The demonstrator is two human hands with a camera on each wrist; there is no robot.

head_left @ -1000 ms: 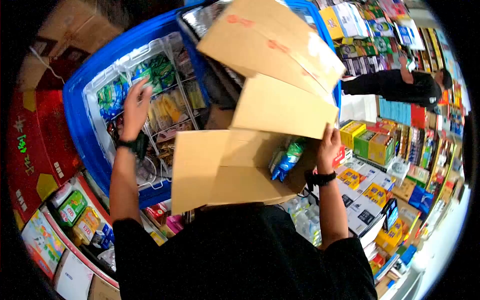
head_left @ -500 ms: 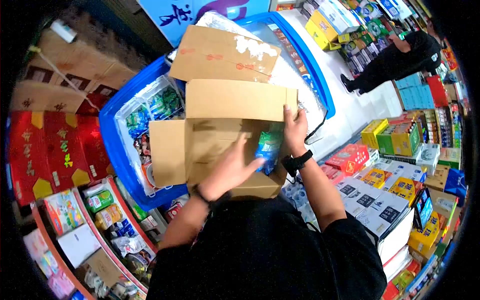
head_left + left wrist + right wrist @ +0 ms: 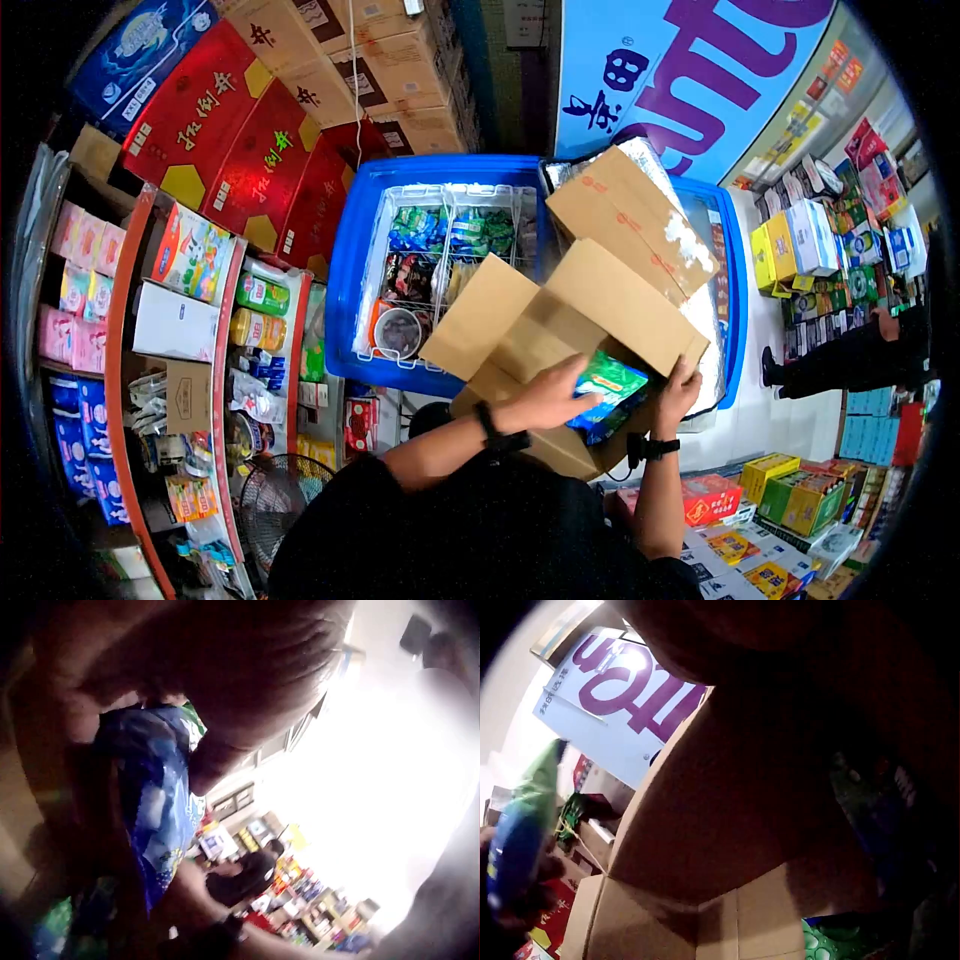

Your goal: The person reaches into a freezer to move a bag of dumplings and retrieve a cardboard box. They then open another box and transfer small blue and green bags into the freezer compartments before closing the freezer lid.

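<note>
My left hand (image 3: 545, 396) is over the opening of a cardboard box (image 3: 628, 290), holding a green-and-blue plastic packet (image 3: 154, 795) between thumb and fingers. In the right wrist view that packet (image 3: 526, 829) shows at the left, beside the box wall (image 3: 690, 802). My right hand (image 3: 678, 395) grips the box's right edge by a raised flap. Inside the box lie similar packets (image 3: 840, 939), partly in shadow. Beyond the box stands a blue chest freezer (image 3: 350, 290) with more green-and-blue packets (image 3: 480, 230) in white wire baskets.
A flattened carton (image 3: 635, 220) lies over the freezer's right side. Shelves of packaged goods (image 3: 265, 330) and a fan (image 3: 280, 500) stand at the left. Stacked boxes (image 3: 730, 550) are at lower right, and another person (image 3: 850, 360) is at far right.
My left hand has moved from over the freezer basket to the box opening. The right hand keeps its grip on the box edge. The head view has turned, and the box has tilted.
</note>
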